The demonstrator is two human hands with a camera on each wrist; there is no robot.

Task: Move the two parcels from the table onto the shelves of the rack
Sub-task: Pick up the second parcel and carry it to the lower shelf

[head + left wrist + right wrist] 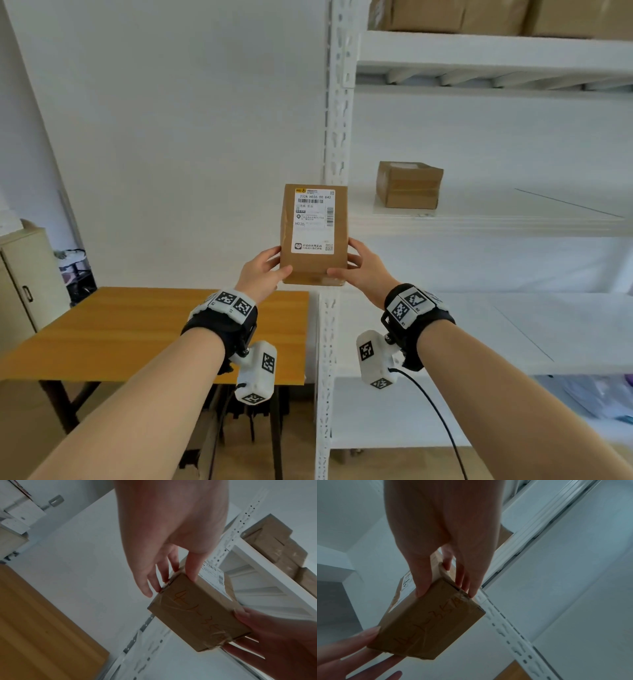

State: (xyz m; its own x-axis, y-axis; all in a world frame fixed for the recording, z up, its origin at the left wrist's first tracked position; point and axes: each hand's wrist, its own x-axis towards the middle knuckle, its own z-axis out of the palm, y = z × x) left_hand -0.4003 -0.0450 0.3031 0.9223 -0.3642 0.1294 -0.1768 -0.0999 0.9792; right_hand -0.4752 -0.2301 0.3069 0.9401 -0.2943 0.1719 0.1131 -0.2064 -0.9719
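Note:
A brown cardboard parcel (310, 270) with a white shipping label is held upright in the air, just left of the white rack's front post (337, 137). My left hand (265, 269) grips its lower left edge, thumb on the front face. My right hand (356, 265) grips the lower right edge the same way. In the left wrist view the parcel (197, 609) shows handwriting on its underside, with my left hand (171, 573) pinching one end. In the right wrist view my right hand (447, 586) clasps the parcel (428, 626). A second brown parcel (407, 185) sits on the rack's middle shelf (479, 219).
The wooden table (120, 325) stands at lower left beside the rack. Large cardboard boxes (479, 15) fill the top shelf. A lower white shelf (513, 329) lies at right. A beige cabinet (24, 281) stands at far left.

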